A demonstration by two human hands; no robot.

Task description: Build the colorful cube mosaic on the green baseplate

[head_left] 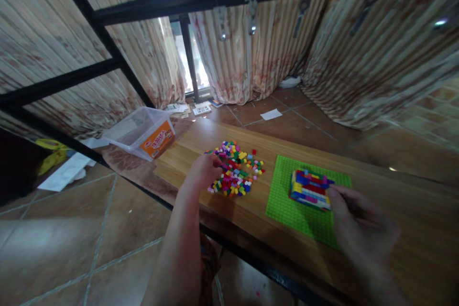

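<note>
A loose pile of small multicoloured toy bricks [234, 184] is spread over the wooden tabletop. My left hand [205, 171] reaches into its left side, fingers curled together; whatever is between the fingertips is hidden. To the right, a rectangular block built of toy bricks [310, 190] sits on a bright green studded baseplate [283, 201]. It has layered walls and coloured rows, red, white and blue among them, across its top. Thumb and forefinger of my right hand [362, 220] are closed at the block's right end, near a blue brick at the corner.
A clear plastic box with an orange label [158, 138] stands at the table's left end. A black metal frame [201, 2] crosses above, with metal clips hanging from it. Striped curtains [229, 62] hang behind. Papers [271, 114] lie on the tiled floor.
</note>
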